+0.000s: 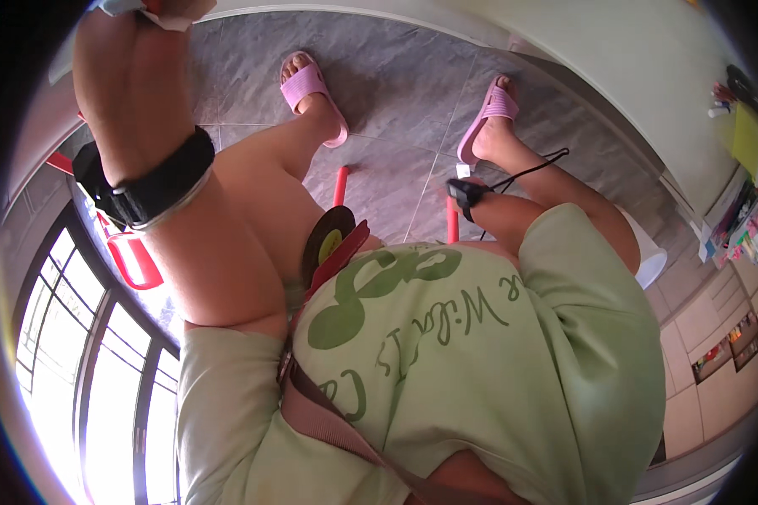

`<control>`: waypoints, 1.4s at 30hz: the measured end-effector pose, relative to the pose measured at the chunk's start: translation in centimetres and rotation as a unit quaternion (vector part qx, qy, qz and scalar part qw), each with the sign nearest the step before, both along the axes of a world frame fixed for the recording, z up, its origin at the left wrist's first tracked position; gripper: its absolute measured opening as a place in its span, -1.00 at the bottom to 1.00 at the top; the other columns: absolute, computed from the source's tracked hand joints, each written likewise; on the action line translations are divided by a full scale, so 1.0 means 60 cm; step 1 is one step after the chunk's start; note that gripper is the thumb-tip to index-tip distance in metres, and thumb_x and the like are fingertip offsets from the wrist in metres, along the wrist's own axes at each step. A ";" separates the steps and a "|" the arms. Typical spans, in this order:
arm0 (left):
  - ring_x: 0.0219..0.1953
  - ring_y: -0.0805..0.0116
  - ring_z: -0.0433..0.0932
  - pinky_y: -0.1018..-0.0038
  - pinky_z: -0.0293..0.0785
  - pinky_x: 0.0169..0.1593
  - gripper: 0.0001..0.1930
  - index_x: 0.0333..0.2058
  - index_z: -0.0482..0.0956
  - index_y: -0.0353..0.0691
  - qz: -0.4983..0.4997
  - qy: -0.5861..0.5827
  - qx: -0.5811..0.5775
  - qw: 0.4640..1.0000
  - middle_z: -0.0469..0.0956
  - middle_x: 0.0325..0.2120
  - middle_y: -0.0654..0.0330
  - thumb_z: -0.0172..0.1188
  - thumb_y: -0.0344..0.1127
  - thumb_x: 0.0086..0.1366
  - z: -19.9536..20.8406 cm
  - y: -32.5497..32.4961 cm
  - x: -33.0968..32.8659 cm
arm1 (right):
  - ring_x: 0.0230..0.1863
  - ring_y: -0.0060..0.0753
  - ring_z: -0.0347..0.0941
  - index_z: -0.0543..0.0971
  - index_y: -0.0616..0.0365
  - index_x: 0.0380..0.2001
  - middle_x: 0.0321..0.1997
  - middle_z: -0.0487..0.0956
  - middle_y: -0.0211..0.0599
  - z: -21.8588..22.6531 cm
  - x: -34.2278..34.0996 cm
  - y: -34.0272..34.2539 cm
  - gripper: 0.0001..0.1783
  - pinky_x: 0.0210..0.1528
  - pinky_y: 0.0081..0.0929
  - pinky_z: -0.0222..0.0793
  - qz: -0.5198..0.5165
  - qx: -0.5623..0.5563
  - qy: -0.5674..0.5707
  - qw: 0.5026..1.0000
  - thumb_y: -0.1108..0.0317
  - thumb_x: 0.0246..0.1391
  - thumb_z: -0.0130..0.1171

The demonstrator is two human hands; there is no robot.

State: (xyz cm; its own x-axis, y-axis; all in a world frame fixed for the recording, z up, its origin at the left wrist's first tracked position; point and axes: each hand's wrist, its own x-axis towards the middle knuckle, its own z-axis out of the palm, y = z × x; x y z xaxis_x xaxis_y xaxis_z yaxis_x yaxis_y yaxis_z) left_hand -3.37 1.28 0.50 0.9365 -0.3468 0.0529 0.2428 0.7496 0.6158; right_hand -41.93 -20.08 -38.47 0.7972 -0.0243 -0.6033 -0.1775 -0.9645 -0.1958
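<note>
My left arm reaches up along the left side, a black band (156,185) strapped round the forearm. My left hand (177,8) is mostly cut off by the upper edge. Its fingers seem closed against a thin white and light-blue piece (173,18), like paper or cloth, too little of it showing to name. Lower, over the floor between my legs, my right hand (473,180) is largely hidden behind a black wrist device (467,194) with a thin cord (531,164). A small white piece (463,171) shows beside it; whether the hand holds it is unclear.
A pale table edge (598,50) curves across the top right. Pens, papers and a yellow-green sheet (749,143) lie at far right. Red stool legs (341,185) stand on grey tiles (396,93) near my pink slippers (306,84). Bright windows (67,337) are at left.
</note>
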 end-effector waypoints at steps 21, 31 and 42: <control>-0.59 0.56 0.34 0.59 0.33 -0.50 -0.66 -0.18 0.37 -0.22 0.110 0.182 0.222 0.952 0.36 -0.59 0.32 0.06 -0.05 0.29 0.012 -0.039 0.011 | -0.31 0.03 0.47 0.56 0.16 -0.51 -0.38 0.54 -0.10 0.064 0.079 0.215 -0.73 -0.22 -0.16 0.38 0.259 0.353 0.027 0.899 0.23 0.02 -0.05; -0.64 0.57 0.39 0.60 0.31 -0.65 -0.58 -0.21 0.40 -0.26 0.051 0.084 0.269 0.958 0.48 -0.51 0.22 0.13 0.03 0.23 0.047 -0.033 -0.017 | -0.30 -0.21 0.46 0.52 0.22 -0.40 -0.30 0.50 -0.20 0.542 0.369 0.155 -0.90 -0.22 -0.40 0.40 0.054 0.481 -0.226 0.846 0.44 0.08 0.04; -0.23 0.48 0.45 0.55 0.44 -0.20 -0.34 0.00 0.18 -0.31 -0.232 -0.069 0.177 0.954 0.47 -0.28 0.16 0.23 0.06 0.14 0.094 -0.077 -0.178 | -0.28 -0.52 0.48 0.40 0.21 -0.06 -0.18 0.47 -0.30 0.742 0.302 0.082 -0.74 -0.26 -0.59 0.45 -0.240 0.613 -0.294 0.693 0.48 0.16 -0.03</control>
